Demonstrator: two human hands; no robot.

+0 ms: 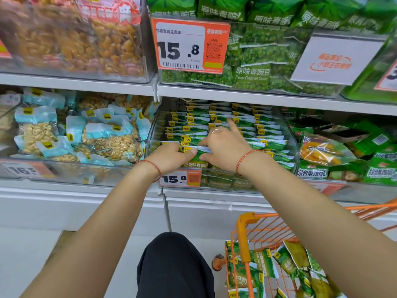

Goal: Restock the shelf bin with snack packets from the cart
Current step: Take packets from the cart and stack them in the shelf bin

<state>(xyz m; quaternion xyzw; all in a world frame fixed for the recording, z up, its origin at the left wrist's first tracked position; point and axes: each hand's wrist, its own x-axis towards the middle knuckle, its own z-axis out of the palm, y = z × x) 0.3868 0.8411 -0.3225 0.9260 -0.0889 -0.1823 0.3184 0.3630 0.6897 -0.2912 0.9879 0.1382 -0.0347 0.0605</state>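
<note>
We find the placing step in hand: both hands are inside the clear shelf bin [289, 134] on the middle shelf, seating a small bundle of green snack packets [194, 150] at the front of the rows already stacked there. The left hand [169, 157] grips the bundle's left end, fingers curled over its top edge and thumb closed against its face. The right hand [225, 147] presses on the same bundle from the right, thumb tucked low against it; its index finger [233, 124] points up and away over the rear rows, and the remaining fingers lie bent over the packets. Both forearms reach forward and converge on the bin, each wrist bearing a red cord.

We judge the bin well filled but not finished, since more green packets [285, 263] lie loose in the orange cart [243, 237] at lower right. The next move, in our judgement, calls for releasing the bundle upright and aligned, then lowering 1 hand to the cart.
</note>
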